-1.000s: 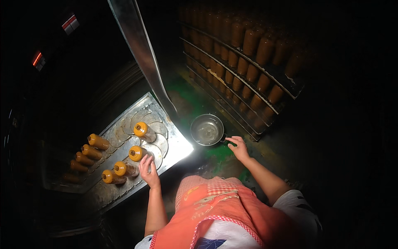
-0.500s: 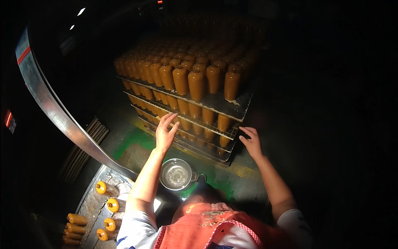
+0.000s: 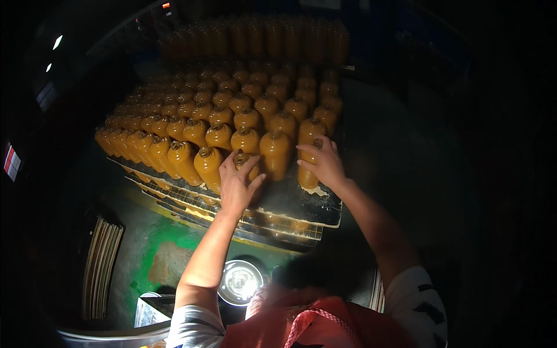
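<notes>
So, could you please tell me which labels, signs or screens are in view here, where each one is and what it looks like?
Small sign or panel: far left edge, a tilted rectangle, white with red; too small to make out further.
Pale panel: upper left in the dark, a tilted, dim, whitish rectangle.
Small red-orange light or panel: top edge, left of centre.
Orange bottles on the rack by the hands: no labels visible.

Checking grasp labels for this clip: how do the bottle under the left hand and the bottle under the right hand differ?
The left hand covers most of its bottle, leaving only the neck and shoulder showing; the right hand leaves its bottle showing from lower body to neck. The left hand's bottle stands in the front row between neighbours; the right hand's bottle stands at the rack's right end. Both are upright, orange-brown and open-necked.
</notes>
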